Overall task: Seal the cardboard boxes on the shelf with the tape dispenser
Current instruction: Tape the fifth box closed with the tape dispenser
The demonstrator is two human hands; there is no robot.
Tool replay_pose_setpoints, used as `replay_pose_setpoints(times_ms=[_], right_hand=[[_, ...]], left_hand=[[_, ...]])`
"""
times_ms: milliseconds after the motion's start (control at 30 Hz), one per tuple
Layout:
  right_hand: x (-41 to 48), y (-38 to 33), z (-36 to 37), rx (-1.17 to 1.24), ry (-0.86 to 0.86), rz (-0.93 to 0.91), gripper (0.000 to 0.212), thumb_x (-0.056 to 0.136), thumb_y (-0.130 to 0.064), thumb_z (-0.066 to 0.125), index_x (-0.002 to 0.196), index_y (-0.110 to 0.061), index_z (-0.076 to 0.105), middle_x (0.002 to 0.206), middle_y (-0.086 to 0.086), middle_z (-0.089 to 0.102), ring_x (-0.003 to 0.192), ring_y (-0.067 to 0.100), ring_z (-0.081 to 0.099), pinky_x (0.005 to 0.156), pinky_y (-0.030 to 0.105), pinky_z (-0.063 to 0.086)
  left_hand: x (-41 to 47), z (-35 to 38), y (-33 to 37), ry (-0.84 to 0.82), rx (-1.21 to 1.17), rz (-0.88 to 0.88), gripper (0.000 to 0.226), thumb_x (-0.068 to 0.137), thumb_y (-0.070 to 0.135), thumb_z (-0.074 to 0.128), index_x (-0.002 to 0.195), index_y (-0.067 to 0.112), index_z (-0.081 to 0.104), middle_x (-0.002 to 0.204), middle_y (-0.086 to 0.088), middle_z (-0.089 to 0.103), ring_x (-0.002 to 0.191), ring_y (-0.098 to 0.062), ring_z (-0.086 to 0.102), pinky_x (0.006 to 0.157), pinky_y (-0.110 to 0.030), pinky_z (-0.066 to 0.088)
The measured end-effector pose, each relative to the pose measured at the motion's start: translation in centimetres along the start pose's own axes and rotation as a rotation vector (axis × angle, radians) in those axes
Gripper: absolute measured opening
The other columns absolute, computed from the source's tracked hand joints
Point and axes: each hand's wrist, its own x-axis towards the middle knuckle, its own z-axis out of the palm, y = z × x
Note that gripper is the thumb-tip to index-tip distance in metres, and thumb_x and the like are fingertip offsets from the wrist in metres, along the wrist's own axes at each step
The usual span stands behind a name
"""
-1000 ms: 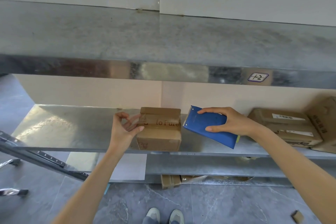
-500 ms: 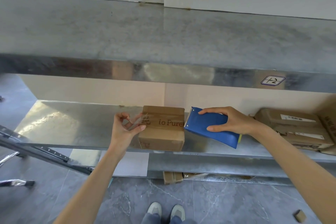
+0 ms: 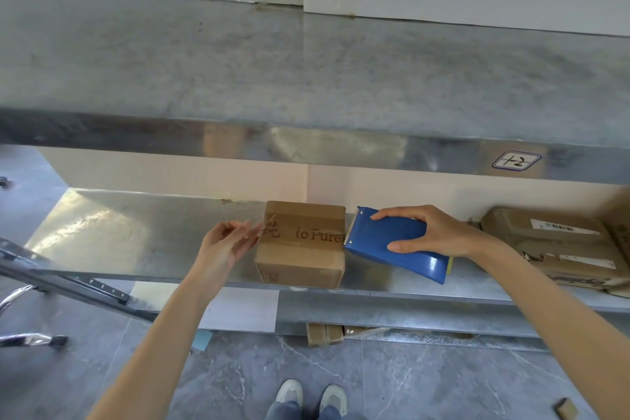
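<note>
Right hand point(image 3: 433, 235), grasping tape dispenser point(image 3: 385, 244), has reached right edge of mid-frame box point(image 3: 300, 259). Left hand point(image 3: 221, 249) pinches tape end point(image 3: 253, 232); cutting seems due.

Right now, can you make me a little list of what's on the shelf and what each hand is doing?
Middle box: small cardboard box on the metal shelf
Tape: clear tape runs across the box's top
Left hand: pinches the tape end beside the box's left edge
Right hand: grips the blue tape dispenser, blade at the box's right edge
Also there: bigger cardboard boxes farther right
</note>
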Motion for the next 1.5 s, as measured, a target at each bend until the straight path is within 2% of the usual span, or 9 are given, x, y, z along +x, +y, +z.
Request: replay_pose_setpoints(times_ms=[200,367,467,600,767,900,1233,1367,1500], right_hand=[[0.0,0.2,-0.1,-0.013,-0.009,-0.003,0.048,0.079,-0.034,0.08,0.124,-0.044,0.065,0.125,-0.027,0.062,0.113,-0.001,0.061,0.095,0.022,0.051],[-0.1,0.3,0.1,-0.014,0.0,-0.008,0.047,0.083,-0.025,0.08,0.125,-0.04,0.065,0.123,-0.031,0.061,0.114,-0.005,0.058,0.094,0.016,0.048],[-0.2,0.3,0.2,-0.01,0.001,-0.008,0.047,0.084,-0.024,0.08,0.125,-0.04,0.064,0.122,-0.032,0.061,0.112,-0.005,0.059,0.09,0.014,0.047],[-0.4,0.5,0.4,0.003,0.013,-0.005,0.046,0.083,-0.026,0.08,0.124,-0.042,0.065,0.123,-0.03,0.061,0.115,-0.004,0.058,0.094,0.015,0.048],[-0.4,0.4,0.5,0.004,0.016,-0.001,0.047,0.082,-0.029,0.08,0.123,-0.044,0.065,0.124,-0.028,0.061,0.114,-0.002,0.059,0.097,0.022,0.05],[-0.4,0.6,0.5,-0.008,0.02,0.005,0.047,0.081,-0.031,0.081,0.122,-0.047,0.064,0.124,-0.029,0.061,0.115,-0.003,0.058,0.098,0.023,0.049],[-0.5,0.6,0.6,-0.005,0.017,0.003,0.047,0.08,-0.034,0.08,0.122,-0.049,0.064,0.125,-0.028,0.061,0.115,-0.002,0.058,0.099,0.025,0.049],[-0.6,0.6,0.6,-0.011,0.024,-0.001,0.047,0.082,-0.031,0.08,0.123,-0.047,0.064,0.128,-0.027,0.06,0.118,-0.002,0.057,0.101,0.025,0.048],[-0.7,0.4,0.7,-0.03,0.028,-0.002,0.047,0.083,-0.03,0.08,0.125,-0.044,0.063,0.129,-0.027,0.06,0.118,-0.004,0.056,0.101,0.022,0.046]], left_hand=[[1.3,-0.3,-1.0,0.149,0.2,-0.025,0.014,0.102,0.012,0.053,0.09,0.005,0.055,0.089,-0.016,0.071,0.084,-0.023,0.073,0.068,-0.026,0.059],[2.3,-0.3,-2.5,0.247,0.697,0.145,0.013,0.102,0.014,0.053,0.097,0.004,0.059,0.087,-0.004,0.068,0.09,-0.027,0.068,0.084,-0.045,0.055],[2.0,0.3,-3.3,0.247,0.828,0.194,0.011,0.102,0.015,0.052,0.097,0.007,0.058,0.087,-0.002,0.064,0.086,-0.025,0.063,0.076,-0.039,0.05],[1.2,0.7,-4.1,0.201,0.848,0.293,0.009,0.1,0.007,0.052,0.094,0.012,0.057,0.088,-0.001,0.064,0.083,-0.018,0.062,0.069,-0.028,0.048],[1.3,0.4,-4.5,0.213,0.772,0.301,0.012,0.098,0.005,0.057,0.09,0.012,0.063,0.083,-0.003,0.068,0.076,-0.018,0.063,0.069,-0.032,0.051],[0.8,0.6,-4.8,0.218,0.849,0.317,0.013,0.094,-0.001,0.062,0.105,0.004,0.065,0.097,-0.002,0.069,0.087,-0.015,0.064,0.072,-0.014,0.051],[0.8,0.3,-3.2,0.271,0.912,0.258,0.023,0.091,0.02,0.071,0.112,0.012,0.069,0.103,0.0,0.072,0.102,-0.02,0.068,0.091,-0.034,0.053],[0.0,2.1,-1.2,0.266,0.935,0.515,0.028,0.096,0.021,0.065,0.123,0.017,0.065,0.122,0.005,0.066,0.113,-0.014,0.06,0.1,-0.031,0.046],[-0.5,6.0,-2.1,-0.04,1.219,0.708,0.041,0.103,0.032,0.046,0.14,0.017,0.055,0.149,0.003,0.049,0.137,-0.012,0.042,0.111,-0.031,0.036]])
